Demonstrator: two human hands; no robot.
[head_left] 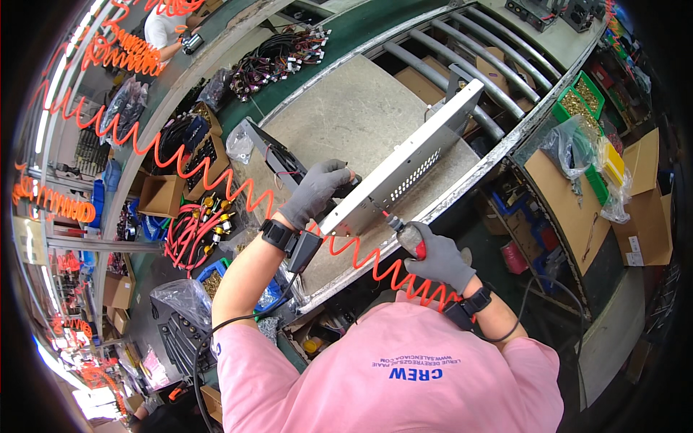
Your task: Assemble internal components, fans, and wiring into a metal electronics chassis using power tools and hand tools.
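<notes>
A white metal panel (401,160) stands on its edge across the worktable, slanting from near left to far right, with a patch of small holes in its near face. My right hand (442,258), in a grey glove, is wrapped around a red and dark power screwdriver (410,236). Its thin bit points at the panel's near face; whether it touches a screw is too small to tell. Behind the panel's left end, my gloved left hand (317,191) has its fingers curled by a dark part, and what they grip is partly hidden.
An orange coiled hose (249,191) crosses in front of the panel. A black bracket-like part (278,155) lies left on the worktable (346,90). Rollers (455,61) lie beyond. Wire bundles (278,61), a cardboard box (160,195) and green screw bins (581,97) stand around.
</notes>
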